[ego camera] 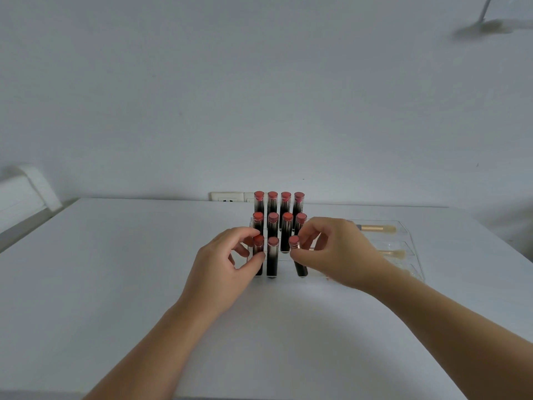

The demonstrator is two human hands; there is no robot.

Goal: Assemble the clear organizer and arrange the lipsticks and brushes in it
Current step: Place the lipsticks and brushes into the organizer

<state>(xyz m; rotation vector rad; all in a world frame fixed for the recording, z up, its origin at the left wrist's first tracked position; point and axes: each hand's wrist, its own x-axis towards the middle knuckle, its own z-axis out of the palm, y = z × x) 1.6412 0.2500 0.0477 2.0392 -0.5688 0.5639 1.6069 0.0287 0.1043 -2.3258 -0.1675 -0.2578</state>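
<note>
On the white counter [115, 269] the clear organizer [409, 241] holds rows of upright lipsticks [272, 203] with brushes [375, 227] lying in its right-hand trays. The left hand [227, 264] pinches the front-left lipstick [258, 249]; the right hand [334, 249] grips a tilted lipstick [298, 259] at the front row's right

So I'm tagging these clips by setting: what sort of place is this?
Probably a room in a home, though it is too bare to be sure: a plain white table pushed against a bare white wall, with a wall socket just behind the lipsticks.
</note>
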